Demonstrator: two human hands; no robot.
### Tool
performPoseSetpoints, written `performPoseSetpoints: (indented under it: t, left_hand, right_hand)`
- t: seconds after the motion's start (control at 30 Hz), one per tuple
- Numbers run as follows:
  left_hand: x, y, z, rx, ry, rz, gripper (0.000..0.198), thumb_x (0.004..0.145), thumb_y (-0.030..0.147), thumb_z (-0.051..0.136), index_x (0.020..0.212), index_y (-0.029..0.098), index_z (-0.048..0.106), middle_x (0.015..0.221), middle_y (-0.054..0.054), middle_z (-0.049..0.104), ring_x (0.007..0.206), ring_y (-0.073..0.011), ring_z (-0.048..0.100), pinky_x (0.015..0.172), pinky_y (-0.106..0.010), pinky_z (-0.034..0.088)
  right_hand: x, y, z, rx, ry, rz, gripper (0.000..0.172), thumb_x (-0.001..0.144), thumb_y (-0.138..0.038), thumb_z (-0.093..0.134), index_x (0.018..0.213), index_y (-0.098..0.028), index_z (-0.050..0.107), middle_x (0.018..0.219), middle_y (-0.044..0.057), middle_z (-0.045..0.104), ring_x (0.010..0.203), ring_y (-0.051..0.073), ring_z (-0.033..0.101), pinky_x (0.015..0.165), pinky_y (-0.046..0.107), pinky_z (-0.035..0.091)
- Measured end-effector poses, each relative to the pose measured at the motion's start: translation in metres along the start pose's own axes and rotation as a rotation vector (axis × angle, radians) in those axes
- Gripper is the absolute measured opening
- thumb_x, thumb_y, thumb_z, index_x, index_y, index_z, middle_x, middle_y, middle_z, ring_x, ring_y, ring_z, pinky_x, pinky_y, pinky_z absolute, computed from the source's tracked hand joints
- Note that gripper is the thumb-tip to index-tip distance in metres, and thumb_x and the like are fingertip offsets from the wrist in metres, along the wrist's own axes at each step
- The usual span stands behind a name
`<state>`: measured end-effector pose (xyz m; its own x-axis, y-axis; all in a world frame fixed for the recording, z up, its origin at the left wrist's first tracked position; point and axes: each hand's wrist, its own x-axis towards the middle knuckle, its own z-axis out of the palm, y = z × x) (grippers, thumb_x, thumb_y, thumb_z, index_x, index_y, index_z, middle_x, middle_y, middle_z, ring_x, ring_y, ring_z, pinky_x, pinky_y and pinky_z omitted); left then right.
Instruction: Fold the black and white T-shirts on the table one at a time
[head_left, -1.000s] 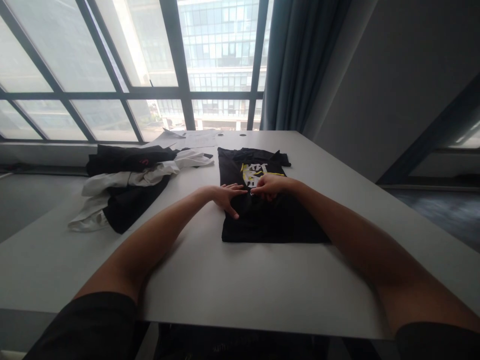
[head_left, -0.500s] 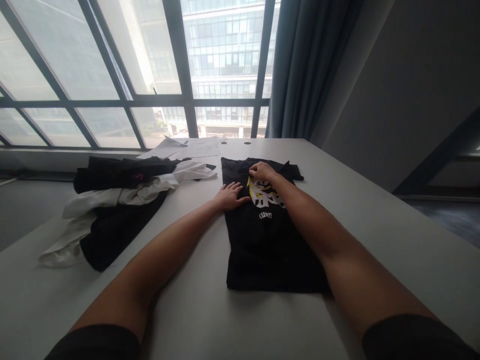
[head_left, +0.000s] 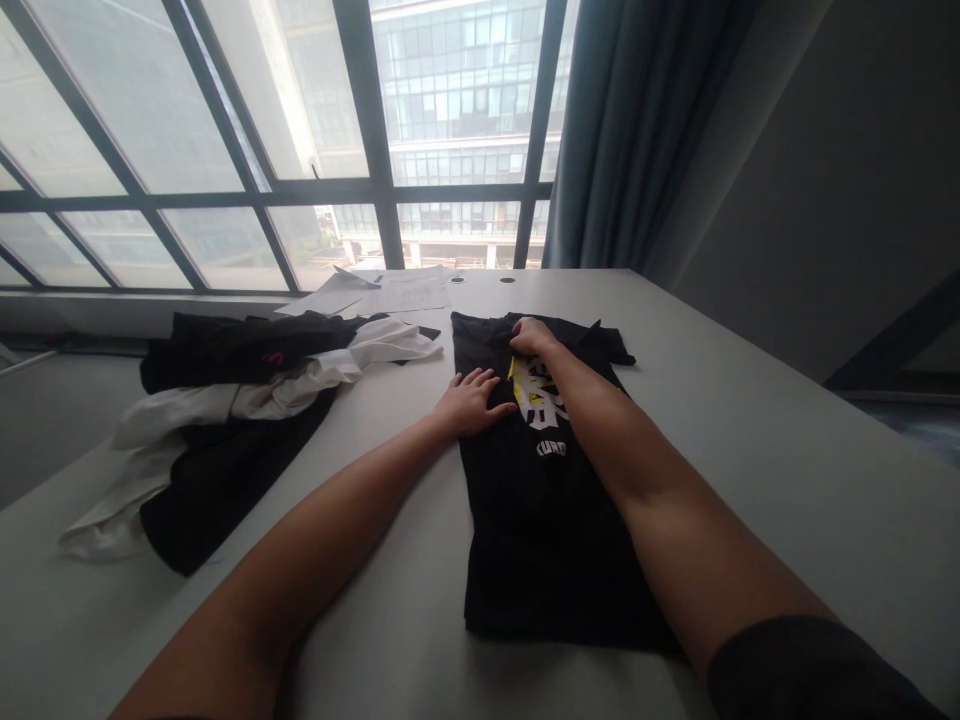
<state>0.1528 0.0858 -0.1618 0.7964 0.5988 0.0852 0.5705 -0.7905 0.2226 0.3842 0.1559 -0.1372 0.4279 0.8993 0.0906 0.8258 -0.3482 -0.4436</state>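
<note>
A black T-shirt (head_left: 551, 540) with a white and yellow print lies partly folded in front of me, its collar end toward the window. My left hand (head_left: 474, 400) rests flat on the shirt's left edge, fingers spread. Near the collar, my right hand (head_left: 532, 337) has its fingers closed on the fabric just above the print. My right forearm covers part of the print and the shirt's right side. One sleeve sticks out at the far right of the shirt.
To the left lies a loose heap of black and white clothes (head_left: 247, 400). Sheets of paper (head_left: 397, 293) sit at the far end of the white table (head_left: 750, 420). Beyond stand a window and a blue-grey curtain (head_left: 622, 130). Two round holes pierce the far tabletop.
The camera view has shifted slightly, so the shirt appears lower and larger. Both hands keep nearly the same places on the shirt, the right one still gripping fabric near the collar.
</note>
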Motion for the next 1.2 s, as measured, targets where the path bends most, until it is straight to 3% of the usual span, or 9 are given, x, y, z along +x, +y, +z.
performPoseSetpoints:
  t: [0.17, 0.37, 0.53, 0.63, 0.73, 0.9, 1.03, 1.13, 1.2]
  left_hand:
    - [-0.001, 0.0, -0.001, -0.006, -0.009, -0.006, 0.077, 0.094, 0.07, 0.036, 0.152, 0.019, 0.041, 0.163, -0.008, 0.03, 0.152, -0.0289, 0.021, 0.124, -0.047, 0.014]
    - [-0.001, -0.001, 0.001, -0.006, -0.002, -0.016, 0.074, 0.094, 0.069, 0.037, 0.152, 0.022, 0.042, 0.163, -0.006, 0.03, 0.152, -0.0269, 0.022, 0.124, -0.046, 0.015]
    - [-0.002, 0.0, -0.001, -0.008, -0.001, -0.011, 0.073, 0.095, 0.068, 0.038, 0.151, 0.023, 0.043, 0.163, -0.007, 0.031, 0.152, -0.0265, 0.022, 0.124, -0.045, 0.015]
    - [-0.002, 0.0, -0.002, -0.008, 0.004, -0.007, 0.072, 0.094, 0.068, 0.038, 0.151, 0.024, 0.044, 0.163, -0.007, 0.032, 0.152, -0.0268, 0.023, 0.124, -0.046, 0.015]
    - [-0.003, 0.001, -0.002, -0.006, 0.006, -0.005, 0.072, 0.094, 0.068, 0.039, 0.15, 0.022, 0.044, 0.162, -0.007, 0.032, 0.151, -0.0278, 0.023, 0.124, -0.046, 0.016]
    - [-0.006, 0.005, -0.003, -0.048, 0.095, -0.014, 0.065, 0.097, 0.062, 0.039, 0.148, 0.023, 0.048, 0.158, -0.006, 0.041, 0.147, -0.0264, 0.034, 0.122, -0.044, 0.021]
    - [-0.008, 0.005, -0.004, -0.074, 0.146, 0.003, 0.057, 0.098, 0.056, 0.041, 0.141, 0.022, 0.056, 0.152, -0.006, 0.05, 0.142, -0.0247, 0.041, 0.122, -0.041, 0.024]
    - [-0.008, 0.003, -0.003, -0.056, 0.109, 0.013, 0.057, 0.096, 0.057, 0.045, 0.138, 0.021, 0.059, 0.152, -0.006, 0.05, 0.144, -0.0262, 0.039, 0.121, -0.042, 0.024]
    - [-0.007, 0.002, -0.003, -0.04, 0.106, 0.023, 0.057, 0.096, 0.057, 0.046, 0.138, 0.022, 0.06, 0.151, -0.005, 0.05, 0.144, -0.0264, 0.039, 0.121, -0.041, 0.026]
  right_hand:
    - [0.0, 0.026, -0.006, 0.272, 0.177, -0.037, 0.039, 0.078, -0.027, 0.063, 0.114, -0.013, 0.068, 0.109, 0.01, 0.071, 0.093, 0.018, 0.067, 0.085, 0.025, 0.051]
    - [-0.008, 0.048, -0.008, 0.045, 0.19, 0.096, 0.04, 0.072, -0.022, 0.068, 0.112, -0.015, 0.07, 0.114, 0.013, 0.071, 0.107, 0.027, 0.065, 0.093, 0.032, 0.048]
    - [-0.008, 0.039, -0.004, 0.062, 0.179, 0.129, 0.038, 0.091, -0.042, 0.053, 0.117, -0.021, 0.071, 0.122, 0.012, 0.07, 0.116, 0.029, 0.062, 0.098, 0.037, 0.045]
    - [-0.006, 0.03, -0.001, 0.076, 0.095, 0.081, 0.044, 0.09, -0.051, 0.055, 0.122, -0.024, 0.07, 0.128, 0.01, 0.068, 0.125, 0.03, 0.057, 0.106, 0.042, 0.04]
    - [-0.005, 0.023, 0.002, 0.082, 0.049, 0.049, 0.048, 0.089, -0.047, 0.059, 0.128, -0.021, 0.067, 0.135, 0.011, 0.063, 0.131, 0.028, 0.053, 0.111, 0.041, 0.036]
    - [-0.005, 0.017, 0.007, 0.071, 0.242, -0.128, 0.058, 0.095, -0.041, 0.048, 0.148, -0.016, 0.047, 0.157, 0.013, 0.04, 0.144, 0.027, 0.036, 0.117, 0.041, 0.029]
    - [-0.005, 0.019, 0.009, -0.051, 0.068, 0.018, 0.062, 0.096, -0.045, 0.047, 0.15, -0.014, 0.041, 0.159, 0.017, 0.033, 0.147, 0.034, 0.028, 0.119, 0.056, 0.02]
    - [-0.003, 0.033, 0.0, -0.064, 0.144, 0.095, 0.06, 0.098, -0.049, 0.042, 0.148, -0.017, 0.045, 0.154, 0.019, 0.04, 0.143, 0.035, 0.034, 0.116, 0.059, 0.021]
    - [-0.003, 0.05, -0.011, -0.056, 0.219, 0.236, 0.057, 0.096, -0.049, 0.046, 0.143, -0.016, 0.051, 0.148, 0.022, 0.047, 0.138, 0.037, 0.041, 0.113, 0.058, 0.026]
